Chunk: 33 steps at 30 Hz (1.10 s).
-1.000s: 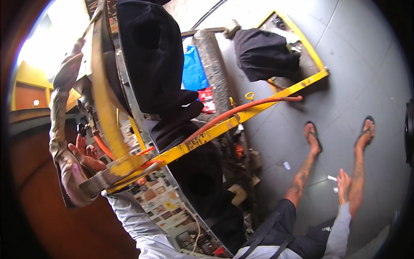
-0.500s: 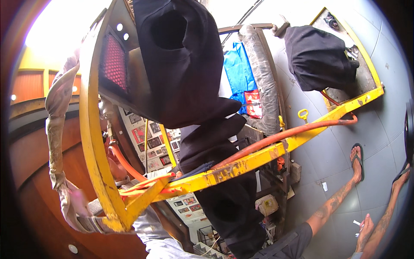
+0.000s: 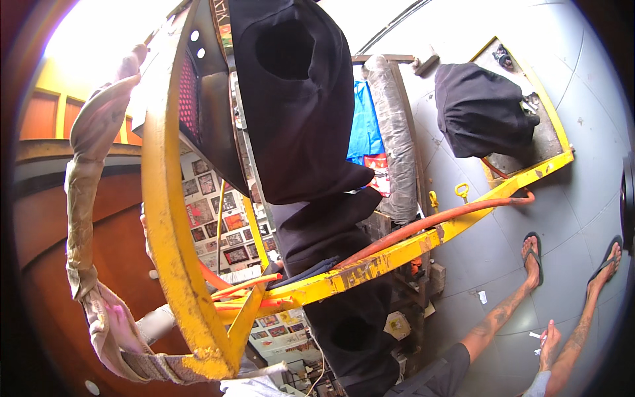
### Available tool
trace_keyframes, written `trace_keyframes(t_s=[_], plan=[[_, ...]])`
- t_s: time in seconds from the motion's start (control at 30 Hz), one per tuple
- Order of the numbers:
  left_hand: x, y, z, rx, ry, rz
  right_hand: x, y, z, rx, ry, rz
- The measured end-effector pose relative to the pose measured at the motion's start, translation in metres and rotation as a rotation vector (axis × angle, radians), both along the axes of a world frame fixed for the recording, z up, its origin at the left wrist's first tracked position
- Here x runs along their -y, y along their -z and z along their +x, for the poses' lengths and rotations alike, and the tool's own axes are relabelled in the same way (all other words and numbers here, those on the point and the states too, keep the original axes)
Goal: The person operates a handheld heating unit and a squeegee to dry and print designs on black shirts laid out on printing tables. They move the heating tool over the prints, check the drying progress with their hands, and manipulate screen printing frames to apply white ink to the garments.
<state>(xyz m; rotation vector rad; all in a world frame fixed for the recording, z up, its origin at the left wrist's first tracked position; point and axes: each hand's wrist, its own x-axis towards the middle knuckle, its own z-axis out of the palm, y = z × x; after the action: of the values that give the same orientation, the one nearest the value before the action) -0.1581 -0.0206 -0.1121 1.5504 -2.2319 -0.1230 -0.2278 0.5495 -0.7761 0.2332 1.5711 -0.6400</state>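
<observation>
Versus half a second ago, the upright of the yellow frame [image 3: 397, 255] sits further right in view and hides the valve, with only a sliver of my left grip [image 3: 145, 235] showing behind it, state can't tell; my right grip [image 3: 548, 344] is low right, a white bit [image 3: 534, 335] by its fingers, pinched or not can't tell. Frame's long bar crosses mid-view, lower left to upper right, orange hose [image 3: 403, 233] along it. Wall cards [image 3: 235, 255] bear print, mostly too small to read.
</observation>
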Motion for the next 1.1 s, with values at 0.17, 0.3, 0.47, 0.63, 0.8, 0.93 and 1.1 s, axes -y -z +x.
trace_keyframes(t_s=[0.17, 0.3, 0.47, 0.63, 0.8, 0.93, 1.1], plan=[[-0.007, -0.003, 0.009, -0.032, 0.02, 0.021, -0.013, 0.01, -0.003, 0.019, 0.124, -0.016], [-0.013, -0.01, 0.032, -0.091, 0.041, 0.046, -0.022, 0.012, -0.015, -0.11, 0.215, 0.031], [-0.016, 0.0, 0.076, -0.104, 0.095, 0.14, 0.085, -0.151, -0.089, -0.293, 0.427, -0.346], [-0.056, 0.038, 0.101, -0.127, 0.034, 0.15, 0.272, -0.447, -0.169, -0.566, 0.328, -0.994], [-0.052, 0.019, 0.112, 0.121, -0.069, 0.016, 0.386, -0.606, -0.175, -0.844, 0.043, -1.03], [-0.051, 0.021, 0.088, 0.059, -0.032, 0.025, 0.427, -0.614, -0.188, -1.074, -0.478, -0.783], [-0.055, 0.019, 0.097, -0.001, -0.03, 0.051, 0.442, -0.611, -0.188, -0.856, -0.489, -0.9]])
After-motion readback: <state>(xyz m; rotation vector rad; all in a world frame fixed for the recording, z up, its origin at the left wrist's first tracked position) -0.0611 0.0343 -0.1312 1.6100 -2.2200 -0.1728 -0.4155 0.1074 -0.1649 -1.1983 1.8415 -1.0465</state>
